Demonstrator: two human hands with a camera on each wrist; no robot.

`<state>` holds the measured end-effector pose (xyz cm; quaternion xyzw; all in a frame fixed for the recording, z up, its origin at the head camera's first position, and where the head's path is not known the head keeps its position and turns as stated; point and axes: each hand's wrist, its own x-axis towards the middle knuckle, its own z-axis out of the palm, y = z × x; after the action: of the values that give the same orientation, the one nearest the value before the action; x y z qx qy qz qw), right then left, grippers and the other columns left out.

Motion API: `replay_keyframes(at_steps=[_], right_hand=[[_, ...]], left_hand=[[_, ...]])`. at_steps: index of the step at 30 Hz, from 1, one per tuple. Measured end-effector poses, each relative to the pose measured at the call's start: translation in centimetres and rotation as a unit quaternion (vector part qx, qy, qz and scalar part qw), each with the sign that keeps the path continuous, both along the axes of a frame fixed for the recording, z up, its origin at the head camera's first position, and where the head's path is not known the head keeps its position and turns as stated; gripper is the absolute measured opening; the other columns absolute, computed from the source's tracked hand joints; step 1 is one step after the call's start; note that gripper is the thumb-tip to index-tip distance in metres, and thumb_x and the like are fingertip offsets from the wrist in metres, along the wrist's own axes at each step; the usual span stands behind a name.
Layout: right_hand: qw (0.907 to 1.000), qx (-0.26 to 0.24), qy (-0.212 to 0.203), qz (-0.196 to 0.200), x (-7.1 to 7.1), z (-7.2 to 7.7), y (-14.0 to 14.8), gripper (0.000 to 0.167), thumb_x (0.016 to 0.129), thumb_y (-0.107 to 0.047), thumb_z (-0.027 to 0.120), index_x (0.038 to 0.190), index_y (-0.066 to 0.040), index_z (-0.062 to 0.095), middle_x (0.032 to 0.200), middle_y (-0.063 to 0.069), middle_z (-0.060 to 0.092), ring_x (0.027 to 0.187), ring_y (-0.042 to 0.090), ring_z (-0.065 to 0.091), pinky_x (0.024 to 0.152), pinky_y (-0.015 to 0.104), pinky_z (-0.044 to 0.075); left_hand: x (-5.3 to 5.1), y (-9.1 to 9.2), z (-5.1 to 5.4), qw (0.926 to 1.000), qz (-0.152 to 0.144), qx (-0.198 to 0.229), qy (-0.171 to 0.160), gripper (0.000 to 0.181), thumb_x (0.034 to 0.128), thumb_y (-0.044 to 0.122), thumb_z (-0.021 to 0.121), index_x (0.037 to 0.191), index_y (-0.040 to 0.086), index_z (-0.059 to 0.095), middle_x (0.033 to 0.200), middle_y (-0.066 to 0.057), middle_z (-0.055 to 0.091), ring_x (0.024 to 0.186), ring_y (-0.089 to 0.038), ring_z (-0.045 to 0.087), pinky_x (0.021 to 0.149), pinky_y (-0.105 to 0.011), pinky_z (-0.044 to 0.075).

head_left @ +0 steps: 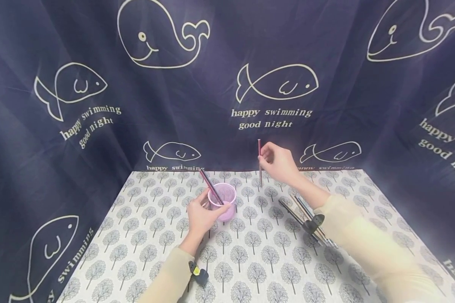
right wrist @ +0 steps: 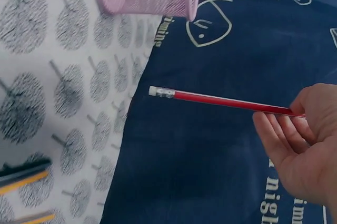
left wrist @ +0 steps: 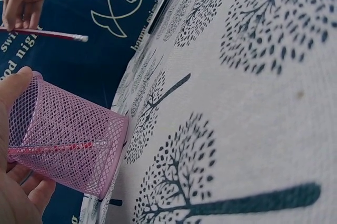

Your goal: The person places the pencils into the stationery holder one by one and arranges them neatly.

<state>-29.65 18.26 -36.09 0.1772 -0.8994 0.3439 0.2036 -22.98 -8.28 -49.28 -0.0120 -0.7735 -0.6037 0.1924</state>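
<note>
A pink mesh pen cup [head_left: 229, 212] stands on the table, and my left hand [head_left: 202, 214] grips it from the near left, thumb at the rim. A couple of slim pencils [head_left: 209, 182] lean in the cup, sticking out over the left of its rim. Up and to the right of the cup, my right hand [head_left: 279, 163] pinches a red pencil [right wrist: 226, 100] near one end. That pencil hangs upright above the far part of the table, its white eraser [right wrist: 152, 91] pointing down, apart from the cup.
Several pencils or pens [head_left: 293, 210] lie in a loose bundle under my right forearm, which partly hides them. The table is covered by a tree-print cloth [head_left: 254, 261]. A dark blue curtain [head_left: 220, 109] with fish and whale outlines hangs behind and at the sides.
</note>
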Motion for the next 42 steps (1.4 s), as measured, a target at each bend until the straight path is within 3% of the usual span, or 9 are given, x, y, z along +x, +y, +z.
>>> replay_keyframes(at_steps=[7, 15, 20, 34, 42], right_hand=[[0.9994, -0.016, 0.005, 0.03, -0.1, 0.5, -2.3, 0.008, 0.1, -0.009, 0.069, 0.104, -0.005, 0.064, 0.093, 0.012, 0.077, 0.084, 0.027, 0.077, 0.085, 0.045, 0.065], [0.9951, -0.062, 0.006, 0.076, 0.3, 1.3, -4.9, 0.009, 0.101, -0.007, 0.068, 0.106, -0.003, 0.061, 0.097, 0.014, 0.078, 0.088, 0.028, 0.08, 0.077, 0.04, 0.07], [0.9921, -0.081, 0.004, 0.096, 0.3, 1.5, -6.4, 0.009, 0.101, -0.006, 0.068, 0.106, -0.002, 0.061, 0.098, 0.015, 0.078, 0.09, 0.029, 0.08, 0.081, 0.038, 0.071], [0.9909, -0.03, -0.011, 0.131, 0.0, -1.2, -8.8, 0.008, 0.1, -0.008, 0.07, 0.103, -0.007, 0.062, 0.093, 0.009, 0.077, 0.086, 0.023, 0.076, 0.076, 0.036, 0.066], [0.986, 0.025, -0.053, 0.156, -0.1, -2.7, -10.1, 0.007, 0.1, -0.008, 0.071, 0.102, -0.007, 0.065, 0.094, 0.008, 0.076, 0.09, 0.022, 0.076, 0.077, 0.023, 0.068]], left_hand=[[-0.1, 0.0, 0.2, 0.9999, 0.003, -0.007, 0.008, 0.085, 0.0641, 0.027, 0.105, 0.136, -0.002, 0.069, 0.124, -0.025, 0.076, 0.113, -0.041, 0.077, 0.096, -0.043, 0.067], [0.1, 0.0, -0.3, 0.9999, 0.004, -0.006, 0.01, 0.085, 0.0645, 0.027, 0.104, 0.136, -0.002, 0.069, 0.123, -0.025, 0.076, 0.114, -0.04, 0.076, 0.097, -0.042, 0.066], [-0.1, 0.0, -0.3, 0.9998, 0.004, -0.007, 0.018, 0.084, 0.064, 0.028, 0.105, 0.135, 0.0, 0.07, 0.121, -0.024, 0.077, 0.113, -0.039, 0.077, 0.096, -0.042, 0.067], [-0.1, -0.1, -0.1, 0.9998, 0.001, -0.01, 0.015, 0.083, 0.0627, 0.031, 0.105, 0.134, 0.003, 0.072, 0.119, -0.02, 0.079, 0.111, -0.036, 0.078, 0.094, -0.038, 0.068], [-0.2, -0.3, -0.2, 0.9996, -0.011, -0.017, 0.018, 0.08, 0.0644, 0.029, 0.104, 0.133, 0.005, 0.073, 0.125, -0.02, 0.077, 0.111, -0.037, 0.078, 0.093, -0.037, 0.068]])
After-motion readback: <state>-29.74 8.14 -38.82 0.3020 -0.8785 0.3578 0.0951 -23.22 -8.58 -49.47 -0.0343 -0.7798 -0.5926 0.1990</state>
